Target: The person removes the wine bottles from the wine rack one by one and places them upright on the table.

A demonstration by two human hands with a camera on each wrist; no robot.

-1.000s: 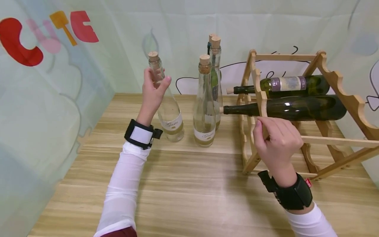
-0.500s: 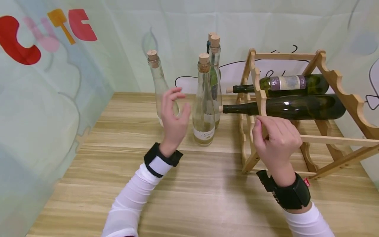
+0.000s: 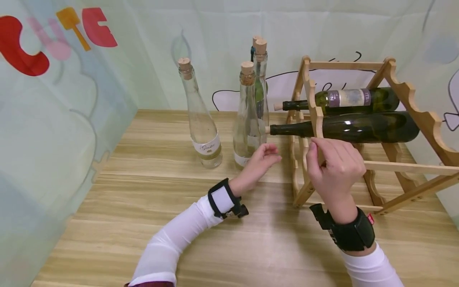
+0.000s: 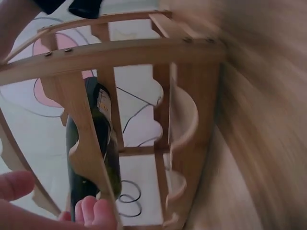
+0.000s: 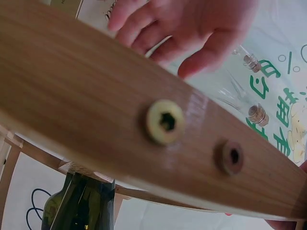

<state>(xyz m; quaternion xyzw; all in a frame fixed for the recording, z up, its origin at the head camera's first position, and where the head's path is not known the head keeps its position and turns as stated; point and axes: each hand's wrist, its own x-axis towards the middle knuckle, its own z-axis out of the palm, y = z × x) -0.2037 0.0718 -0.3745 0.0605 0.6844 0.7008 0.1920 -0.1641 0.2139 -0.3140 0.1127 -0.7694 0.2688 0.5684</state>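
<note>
My right hand (image 3: 338, 169) grips the near upper corner of a wooden wine rack (image 3: 405, 167), its fingers curled over the wood. My left hand (image 3: 256, 165), fingers loosely bent, holds nothing; in the head view it is between a corked clear glass bottle (image 3: 245, 113) and the rack, overlapping the bottle's base. Another clear corked bottle (image 3: 202, 123) with a white label stands upright to the left. In the rack lie a green wine bottle (image 3: 387, 99) with a purple-edged label and a dark wine bottle (image 3: 369, 127), corks pointing left.
Behind the middle clear bottle stand another clear corked bottle (image 3: 261, 67) and a darker corked one, mostly hidden. All stand on a wood-grain table (image 3: 118, 207). A printed cloth backdrop (image 3: 154, 52) rises behind the table and along its left side.
My left hand has let go of the left clear bottle, which stays upright in place, and has moved right and toward the rack. My right hand keeps its grip on the rack.
</note>
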